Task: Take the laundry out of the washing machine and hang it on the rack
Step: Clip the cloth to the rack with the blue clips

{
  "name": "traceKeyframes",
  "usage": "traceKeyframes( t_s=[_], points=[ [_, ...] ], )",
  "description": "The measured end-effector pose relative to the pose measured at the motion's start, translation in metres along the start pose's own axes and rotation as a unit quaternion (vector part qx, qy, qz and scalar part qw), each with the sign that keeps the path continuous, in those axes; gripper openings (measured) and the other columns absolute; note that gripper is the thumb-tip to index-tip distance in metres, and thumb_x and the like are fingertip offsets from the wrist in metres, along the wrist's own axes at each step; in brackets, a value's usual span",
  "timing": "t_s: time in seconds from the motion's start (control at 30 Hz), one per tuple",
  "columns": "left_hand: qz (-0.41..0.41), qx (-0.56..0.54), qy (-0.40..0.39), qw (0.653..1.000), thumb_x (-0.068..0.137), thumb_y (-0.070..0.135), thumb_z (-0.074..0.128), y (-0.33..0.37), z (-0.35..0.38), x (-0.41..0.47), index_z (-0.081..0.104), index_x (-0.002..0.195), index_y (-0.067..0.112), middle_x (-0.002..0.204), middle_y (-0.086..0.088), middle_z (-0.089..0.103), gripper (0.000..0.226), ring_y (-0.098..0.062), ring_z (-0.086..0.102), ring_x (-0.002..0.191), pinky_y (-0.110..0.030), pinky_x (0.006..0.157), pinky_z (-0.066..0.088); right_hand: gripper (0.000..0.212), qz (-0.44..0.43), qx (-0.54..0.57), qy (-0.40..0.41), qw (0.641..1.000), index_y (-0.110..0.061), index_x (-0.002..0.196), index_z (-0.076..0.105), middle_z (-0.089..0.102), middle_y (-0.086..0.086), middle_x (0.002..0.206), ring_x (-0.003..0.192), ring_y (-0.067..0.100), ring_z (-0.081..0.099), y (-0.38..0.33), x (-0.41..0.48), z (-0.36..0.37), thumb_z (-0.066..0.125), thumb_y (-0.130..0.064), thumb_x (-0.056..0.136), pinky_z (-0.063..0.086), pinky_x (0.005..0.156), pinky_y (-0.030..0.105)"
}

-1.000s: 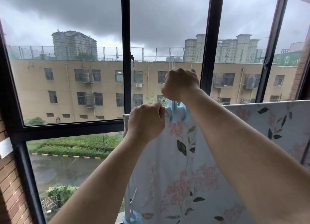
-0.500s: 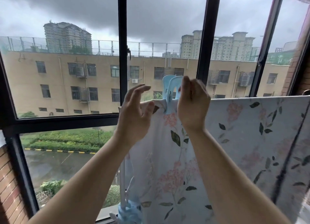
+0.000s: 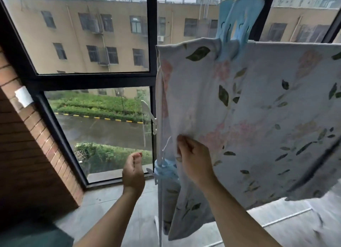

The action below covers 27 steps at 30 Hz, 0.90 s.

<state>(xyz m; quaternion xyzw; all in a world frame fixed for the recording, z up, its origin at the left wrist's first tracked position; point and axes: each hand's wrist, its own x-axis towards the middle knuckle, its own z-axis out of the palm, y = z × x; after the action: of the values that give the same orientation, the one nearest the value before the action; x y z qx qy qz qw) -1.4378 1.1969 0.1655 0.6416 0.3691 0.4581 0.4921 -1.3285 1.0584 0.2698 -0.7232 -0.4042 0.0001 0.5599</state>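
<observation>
Both hands are low in front of the window. Her or his right hand [image 3: 194, 160] pinches a fold of the floral sheet [image 3: 258, 108] near its left edge, thumb and fingers closed on the cloth. The left hand [image 3: 133, 172] hangs in the air just left of it, fingers loosely curled, holding nothing and touching nothing.

That sheet, pale with pink blooms and dark green leaves, is draped over the top bar of the drying rack and spreads off to the right. A big light-blue clip [image 3: 231, 30] bites down over its upper edge near the left corner, handles sticking up. The rack's white upright [image 3: 159, 209] stands just beside the sheet's left edge, and a bunch of smaller blue clips [image 3: 166, 170] sits on that pole close to the right hand.

Behind it all is the black window frame [image 3: 152, 43]. Through the glass I see a tan building [image 3: 92, 34], green hedges [image 3: 103, 108] and a wet road [image 3: 103, 132]. A brick wall [image 3: 27, 145] runs along the left, and the grey floor [image 3: 114, 209] lies below the arms.
</observation>
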Motion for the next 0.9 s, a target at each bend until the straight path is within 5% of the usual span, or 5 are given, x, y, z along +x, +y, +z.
traceKeyframes(
  t_s=[0.13, 0.27, 0.47, 0.6, 0.9],
  points=[
    [-0.038, 0.002, -0.087, 0.996, 0.092, 0.051, 0.038, -0.021, 0.008, -0.002, 0.066, 0.099, 0.031, 0.098, 0.012, 0.070, 0.035, -0.005, 0.064, 0.096, -0.018, 0.077, 0.045, 0.043, 0.070, -0.007, -0.051, 0.996, -0.015, 0.060, 0.063, 0.062, 0.000, 0.051, 0.046, 0.011, 0.060, 0.008, -0.023, 0.014, 0.055, -0.033, 0.099, 0.055, 0.054, 0.035],
    [-0.059, 0.012, -0.166, 0.984, 0.100, 0.030, 0.050, -0.027, 0.014, -0.001, 0.069, 0.092, 0.035, 0.090, 0.015, 0.073, 0.021, 0.002, 0.065, 0.085, -0.013, 0.070, 0.046, 0.015, 0.024, -0.087, -0.073, 0.993, -0.016, 0.097, 0.073, 0.074, -0.002, 0.094, 0.084, 0.006, 0.067, 0.013, -0.043, 0.034, 0.064, -0.027, 0.092, 0.057, 0.076, 0.023],
    [-0.063, 0.003, -0.202, 0.977, 0.099, 0.015, 0.055, -0.034, 0.012, 0.008, 0.070, 0.096, 0.033, 0.090, 0.017, 0.073, 0.024, 0.002, 0.066, 0.085, -0.011, 0.072, 0.049, 0.071, 0.034, -0.307, -0.160, 0.938, -0.020, 0.149, 0.029, 0.027, 0.003, 0.155, 0.147, 0.023, 0.019, 0.043, -0.046, 0.041, 0.062, -0.031, 0.088, 0.019, 0.120, 0.037],
    [-0.075, 0.013, -0.249, 0.965, 0.099, 0.015, 0.053, -0.032, 0.010, 0.021, 0.071, 0.101, 0.029, 0.092, 0.013, 0.073, 0.022, -0.005, 0.066, 0.089, -0.022, 0.074, 0.051, 0.096, 0.115, -0.411, -0.214, 0.879, -0.021, 0.156, 0.000, 0.005, 0.003, 0.164, 0.150, 0.027, 0.001, 0.063, -0.044, 0.039, 0.060, -0.049, 0.086, 0.007, 0.122, 0.045],
    [-0.104, -0.020, -0.278, 0.955, 0.078, 0.028, 0.052, -0.025, 0.009, 0.037, 0.073, 0.091, 0.022, 0.081, 0.006, 0.072, 0.025, -0.012, 0.064, 0.078, -0.027, 0.069, 0.050, 0.077, 0.167, -0.314, -0.214, 0.910, -0.029, 0.128, 0.036, 0.051, -0.001, 0.125, 0.116, 0.022, 0.053, 0.068, -0.059, 0.035, 0.069, -0.064, 0.068, 0.047, 0.094, 0.036]
  ],
)
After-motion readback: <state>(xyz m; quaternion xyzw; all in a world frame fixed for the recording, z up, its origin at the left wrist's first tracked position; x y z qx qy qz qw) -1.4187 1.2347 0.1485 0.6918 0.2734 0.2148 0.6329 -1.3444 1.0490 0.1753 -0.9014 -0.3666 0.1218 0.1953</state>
